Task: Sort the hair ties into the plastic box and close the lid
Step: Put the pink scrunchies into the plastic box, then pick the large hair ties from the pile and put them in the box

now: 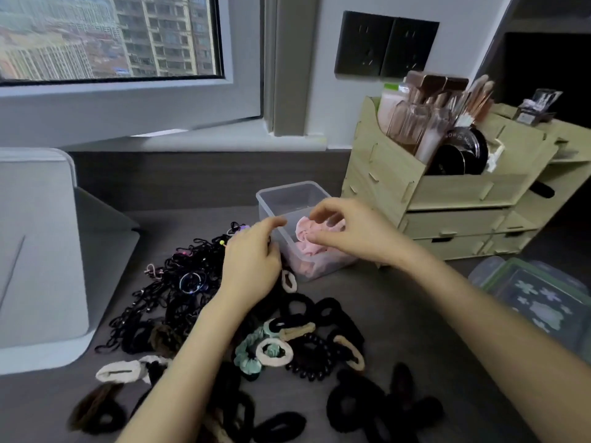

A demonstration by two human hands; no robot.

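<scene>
A clear plastic box (289,193) stands open on the grey desk, with pink scrunchies (311,260) inside. My right hand (355,231) hovers over the box, fingers pinching a pink scrunchie (303,230). My left hand (252,260) rests beside the box's left wall, fingers curled; whether it holds anything is hidden. A big pile of hair ties covers the desk: thin black elastics (179,282) at the left, thick black scrunchies (323,311), beige ones (275,353), a green one (248,350) and a black beaded tie (315,356). The lid (537,302) lies at the right.
A tan wooden organiser (447,193) with drawers, brushes and cosmetics stands right behind the box. A grey padded item (38,251) fills the left side. A window and sill lie behind, and wall sockets (385,47) are above the organiser.
</scene>
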